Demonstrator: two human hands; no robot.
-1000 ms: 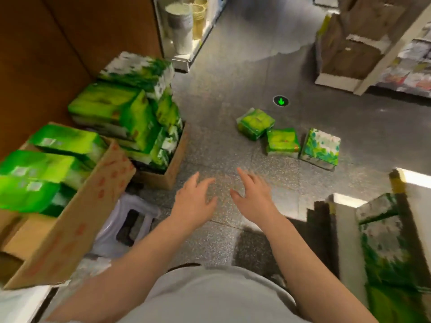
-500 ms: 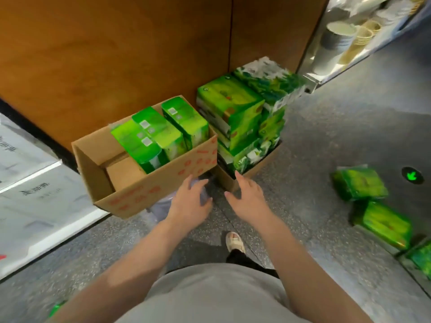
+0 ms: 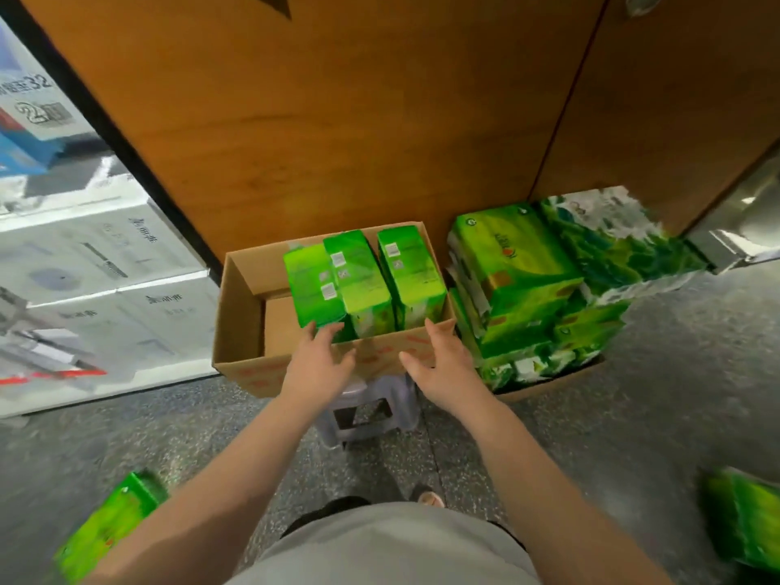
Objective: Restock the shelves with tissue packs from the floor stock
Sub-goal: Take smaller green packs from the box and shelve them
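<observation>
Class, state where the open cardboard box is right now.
In the head view, the open cardboard box sits centre on a plastic stool, against the wooden panel, left of the tissue stack.

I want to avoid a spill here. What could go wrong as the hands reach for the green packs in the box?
The cardboard box sits on a small stool, so pulling a green pack might tip it. Loose packs on the floor near the feet could cause tripping.

Three green tissue packs (image 3: 367, 280) stand upright in an open cardboard box (image 3: 238, 314); more sit stacked alongside (image 3: 544, 280).
</observation>
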